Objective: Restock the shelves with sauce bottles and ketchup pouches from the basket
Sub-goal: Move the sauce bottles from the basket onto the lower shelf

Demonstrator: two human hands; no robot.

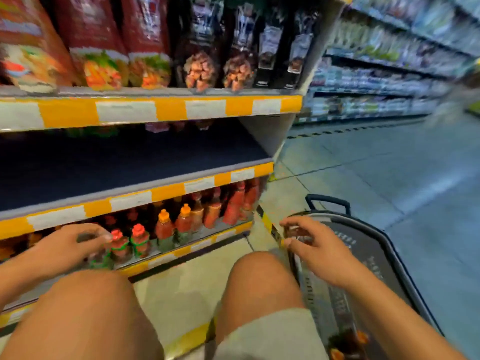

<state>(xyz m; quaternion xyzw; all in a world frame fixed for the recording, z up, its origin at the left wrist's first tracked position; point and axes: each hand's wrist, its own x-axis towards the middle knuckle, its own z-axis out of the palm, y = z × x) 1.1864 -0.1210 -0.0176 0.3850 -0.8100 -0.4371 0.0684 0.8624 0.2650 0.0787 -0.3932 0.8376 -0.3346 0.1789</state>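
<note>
Supermarket aisle flooring (363,178) of pale tiles stretches away to our right, with blurred stocked shelving along the far side. Close on our left stands a shelf unit with three levels in view, each edged in yellow and white. On the top shelf (155,110) we count three red pouches (96,42) and, beside them, about four dark packs (200,48). The middle shelf (130,162) shows only its dark surface. On the bottom shelf (202,240) stand the sauce bottles (166,229): we make out two with red caps at the front, two with orange caps just behind, and a row of more red ones further back, too blurred to count.

Our left hand (70,245) is at the bottom shelf, fingers curled around a dark bottle (96,253) with a green band, just beside the red-capped pair. Our right hand (314,245) hovers over the basket (389,255), fingers closed on a small dark item (296,232) that we cannot identify through the blur.

We are crouched, and our two bare knees fill the lower frame, hiding part of the shelf base and the basket's near side. At the basket's near end lie a few more dark and orange items (345,344), too blurred to count.
</note>
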